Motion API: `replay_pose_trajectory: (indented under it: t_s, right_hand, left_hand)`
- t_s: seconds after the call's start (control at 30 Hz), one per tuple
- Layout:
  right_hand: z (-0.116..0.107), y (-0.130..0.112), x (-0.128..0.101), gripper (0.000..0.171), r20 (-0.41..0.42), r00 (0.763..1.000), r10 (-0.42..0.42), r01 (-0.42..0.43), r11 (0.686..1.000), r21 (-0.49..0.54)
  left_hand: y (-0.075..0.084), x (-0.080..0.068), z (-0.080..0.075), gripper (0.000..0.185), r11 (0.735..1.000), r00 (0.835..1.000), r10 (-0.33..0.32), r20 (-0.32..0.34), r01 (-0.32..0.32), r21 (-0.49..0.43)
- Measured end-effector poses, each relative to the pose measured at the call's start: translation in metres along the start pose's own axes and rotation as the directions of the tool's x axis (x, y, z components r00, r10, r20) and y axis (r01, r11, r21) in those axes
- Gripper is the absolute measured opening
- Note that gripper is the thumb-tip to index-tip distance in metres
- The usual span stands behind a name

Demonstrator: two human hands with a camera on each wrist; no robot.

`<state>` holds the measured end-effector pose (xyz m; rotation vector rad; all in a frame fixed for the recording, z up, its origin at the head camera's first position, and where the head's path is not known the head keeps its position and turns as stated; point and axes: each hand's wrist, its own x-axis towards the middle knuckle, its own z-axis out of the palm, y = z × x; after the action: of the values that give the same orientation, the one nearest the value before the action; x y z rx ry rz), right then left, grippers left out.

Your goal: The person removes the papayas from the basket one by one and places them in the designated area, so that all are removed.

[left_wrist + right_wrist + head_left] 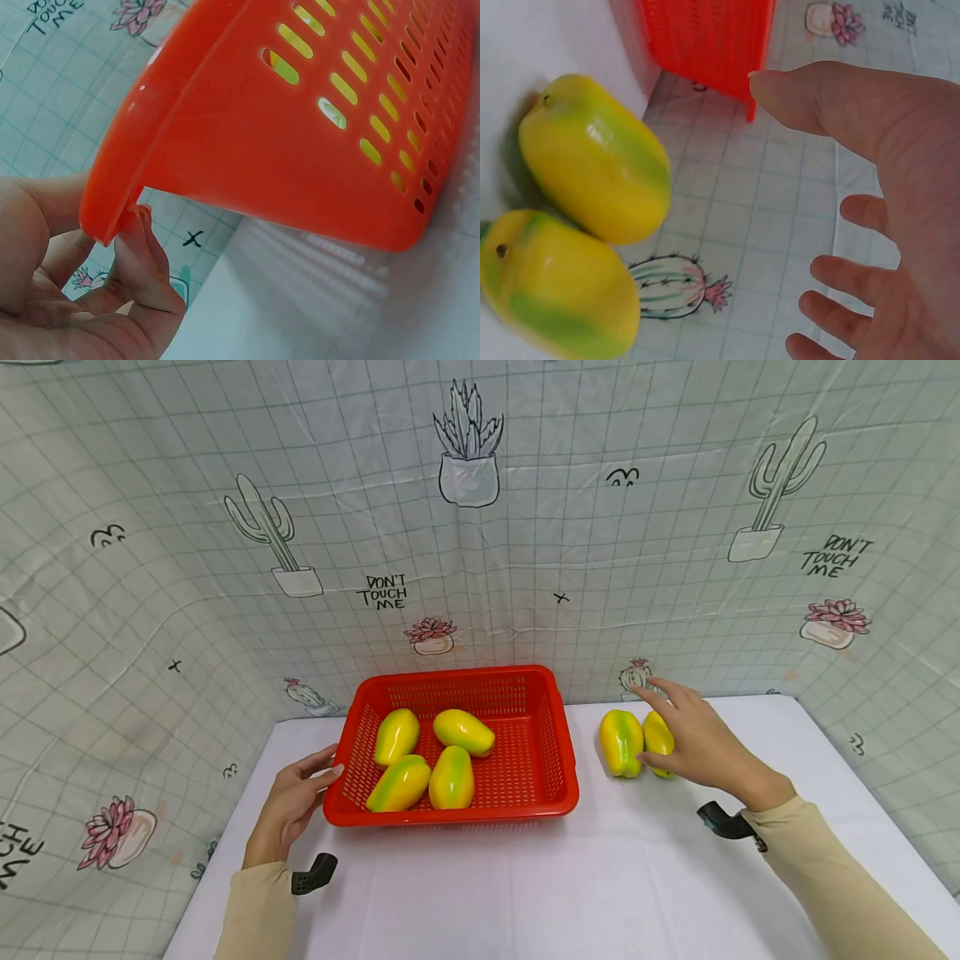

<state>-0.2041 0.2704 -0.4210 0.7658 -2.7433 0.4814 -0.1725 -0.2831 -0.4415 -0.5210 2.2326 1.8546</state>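
Left grip [292, 797], forearm angled forward, is narrow, pinching left rim of red basket [517, 814]. Right grip [705, 739], forearm slanting inward, hangs wide, fingers spread, holding nothing. Two yellow-green fruits [621, 739] on white desk [480, 893] just beside right grip, not touching it. Basket's four fruits [452, 781] lie right of left grip. Patterned backdrop [525, 543] stands beyond both grips.

Right hand [922, 187], fingers spread, near two yellow-green fruits [596, 161] on the bench [514, 45], red basket [709, 41] beyond!
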Motion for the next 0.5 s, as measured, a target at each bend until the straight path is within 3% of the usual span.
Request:
replay_pose_trajectory:
  t_s: [0.5]
  right_hand:
    - [0.003, -0.033, 0.030, 0.094, 0.035, 0.997, -0.070, 0.070, 0.997, 0.023]
  left_hand:
    - [0.000, 0.000, 0.000, 0.060, 1.000, 1.000, 0.002, -0.003, -0.002, -0.023]
